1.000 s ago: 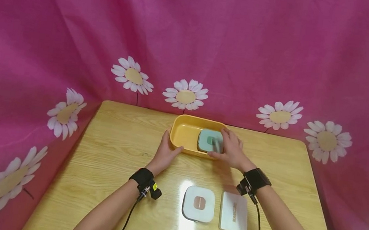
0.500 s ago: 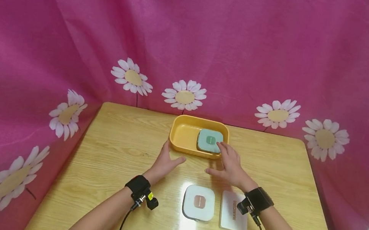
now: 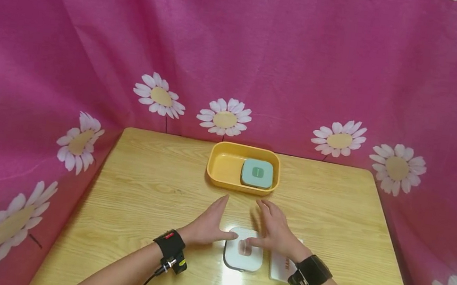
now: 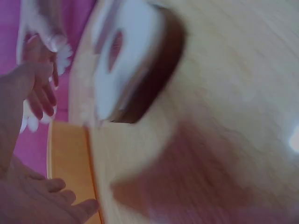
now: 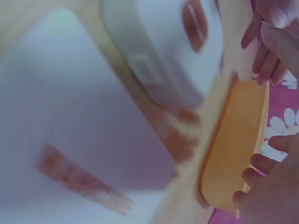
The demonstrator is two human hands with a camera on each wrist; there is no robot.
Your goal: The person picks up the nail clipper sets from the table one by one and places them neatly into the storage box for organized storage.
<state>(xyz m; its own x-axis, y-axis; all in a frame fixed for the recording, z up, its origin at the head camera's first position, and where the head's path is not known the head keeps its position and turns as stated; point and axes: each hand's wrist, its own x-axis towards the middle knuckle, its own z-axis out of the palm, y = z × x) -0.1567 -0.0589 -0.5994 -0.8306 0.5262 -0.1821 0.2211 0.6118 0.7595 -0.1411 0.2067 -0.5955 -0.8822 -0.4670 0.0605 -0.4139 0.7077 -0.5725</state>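
Note:
Both hands hover over the near part of the table, apart from each other and holding nothing. My left hand, fingers extended and thumb spread, is at the left edge of a white square case with a brownish label. From the right, my right hand reaches over the same case with its thumb above the label. Under the right wrist lies a flat white box lettered MANICURE, partly hidden. Farther back stands a yellow tray with a mint-green square case in its right half.
The wooden table has a pink daisy-print curtain behind it and along its sides. Cables trail from both wrist cameras toward the near edge.
The right hand has let go of the mint-green case in the tray. Both hands have left the tray and drawn back toward the white square case.

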